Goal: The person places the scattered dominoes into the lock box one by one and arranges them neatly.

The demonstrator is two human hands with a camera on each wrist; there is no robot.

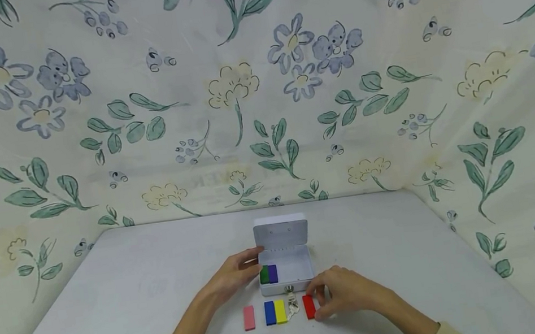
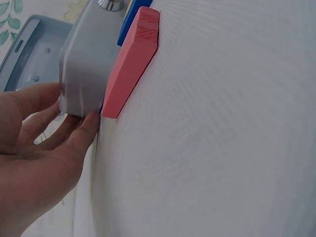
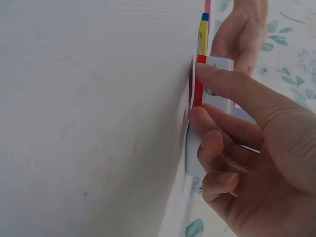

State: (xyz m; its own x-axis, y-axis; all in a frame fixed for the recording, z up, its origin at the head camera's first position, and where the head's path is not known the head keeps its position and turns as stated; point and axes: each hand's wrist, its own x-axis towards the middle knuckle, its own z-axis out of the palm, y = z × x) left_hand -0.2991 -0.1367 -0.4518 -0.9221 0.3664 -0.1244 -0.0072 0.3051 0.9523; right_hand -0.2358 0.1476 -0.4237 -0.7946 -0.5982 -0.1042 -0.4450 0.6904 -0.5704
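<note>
Red block (image 1: 309, 306): flat on the tabletop (image 1: 135, 288) at 6 o'clock of the white box (image 1: 285, 264), just off its front right corner — long axis runs 12 to 6 o'clock, toward the box.
Right hand (image 1: 345, 292): fingers (image 3: 224, 81) pinch the red block along its right edge.
Left hand (image 1: 234, 277): fingers relaxed, resting against the box's left wall at 9 o'clock.
White box: lid up at 12 o'clock; green and purple blocks (image 1: 269, 274) stand inside at the left wall.
Row: pink block (image 1: 249, 317), blue block (image 1: 270, 313), yellow block (image 1: 280, 311) lie parallel, left of the red one; keys (image 1: 292, 304) lie between.
Open room: bare tabletop toward 3 and 9 o'clock — the near edge is close at 6.
</note>
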